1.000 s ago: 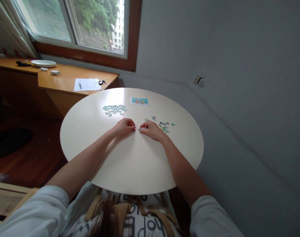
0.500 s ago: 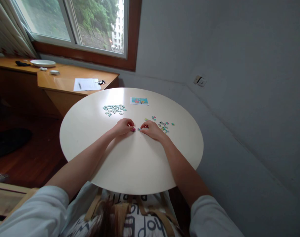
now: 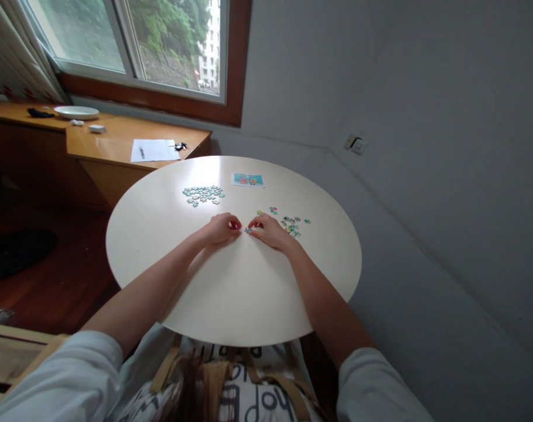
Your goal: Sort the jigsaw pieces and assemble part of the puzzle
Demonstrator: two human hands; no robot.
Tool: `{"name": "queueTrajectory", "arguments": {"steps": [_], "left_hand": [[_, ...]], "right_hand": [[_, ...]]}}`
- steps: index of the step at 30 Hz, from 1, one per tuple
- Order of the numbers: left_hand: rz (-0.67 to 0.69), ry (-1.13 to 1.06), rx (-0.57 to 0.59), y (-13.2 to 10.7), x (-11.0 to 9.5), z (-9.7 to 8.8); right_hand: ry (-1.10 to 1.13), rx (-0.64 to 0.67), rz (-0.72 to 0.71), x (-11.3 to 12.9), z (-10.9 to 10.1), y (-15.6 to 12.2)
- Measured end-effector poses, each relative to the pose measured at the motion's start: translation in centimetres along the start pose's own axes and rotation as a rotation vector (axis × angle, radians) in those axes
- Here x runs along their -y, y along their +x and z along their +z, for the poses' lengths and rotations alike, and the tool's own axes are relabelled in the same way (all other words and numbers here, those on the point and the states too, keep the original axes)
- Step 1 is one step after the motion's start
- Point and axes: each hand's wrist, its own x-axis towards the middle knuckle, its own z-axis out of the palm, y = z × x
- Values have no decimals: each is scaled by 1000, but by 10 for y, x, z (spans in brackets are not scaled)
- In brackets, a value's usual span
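Both my hands rest near the middle of the round white table, fingertips almost meeting. My left hand is curled, pinching a small pink puzzle piece. My right hand is curled too, its fingertips on a small blue puzzle piece. Just right of my right hand lies a scatter of coloured loose pieces. A cluster of pale teal pieces lies further back on the left. A small printed picture card lies at the far side of the table.
A wooden desk under the window holds a sheet of paper, keys, a white plate and small items. Grey walls close in on the right, with a wall socket. Dark wood floor lies to the left.
My left fingertips have drawn the pink piece slightly up and closer to the right hand's piece. Arms and the rest of the table are unchanged.
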Motion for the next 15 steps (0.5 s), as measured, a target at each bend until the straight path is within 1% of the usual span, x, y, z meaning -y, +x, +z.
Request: {"name": "queueTrajectory", "arguments": {"steps": [8, 15], "left_hand": [[-5, -25, -20, 0, -1, 2], [12, -33, -30, -1, -1, 2]], "right_hand": [[-15, 5, 21, 2, -1, -1], [-19, -7, 11, 0, 2, 1]]}}
